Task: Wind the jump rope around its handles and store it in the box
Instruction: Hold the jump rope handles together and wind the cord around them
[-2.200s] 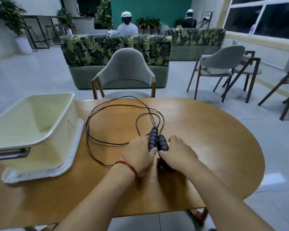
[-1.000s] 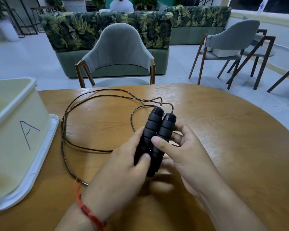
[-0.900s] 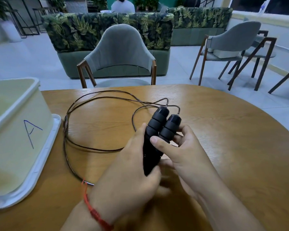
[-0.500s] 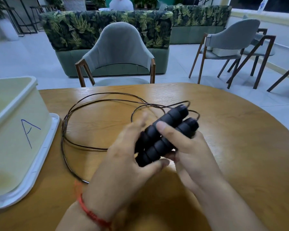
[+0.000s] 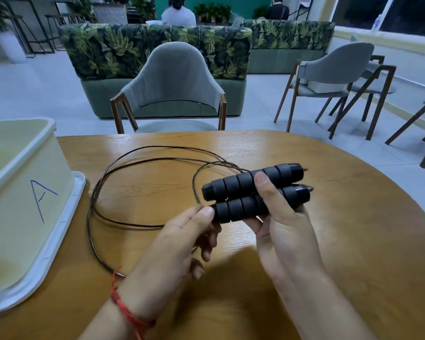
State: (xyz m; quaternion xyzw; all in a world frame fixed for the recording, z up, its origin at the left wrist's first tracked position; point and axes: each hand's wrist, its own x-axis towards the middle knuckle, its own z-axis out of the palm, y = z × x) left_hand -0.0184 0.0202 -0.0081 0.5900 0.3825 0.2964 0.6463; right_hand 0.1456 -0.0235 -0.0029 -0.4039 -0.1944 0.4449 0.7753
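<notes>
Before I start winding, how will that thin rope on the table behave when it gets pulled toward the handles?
The rope lies in loose, springy-looking loops on the table, so it will probably drag as a bunch and hold its curve. It looks thin and glossy, so turns may slip off the ribbed handles unless kept taut. The right hand holds both handles together, which should steady them.

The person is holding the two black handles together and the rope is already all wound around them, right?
Not quite. The two black handles are held together in the right hand, but the rope is not wound yet. The head view shows it lying in loose loops on the table, beside the box.
</notes>
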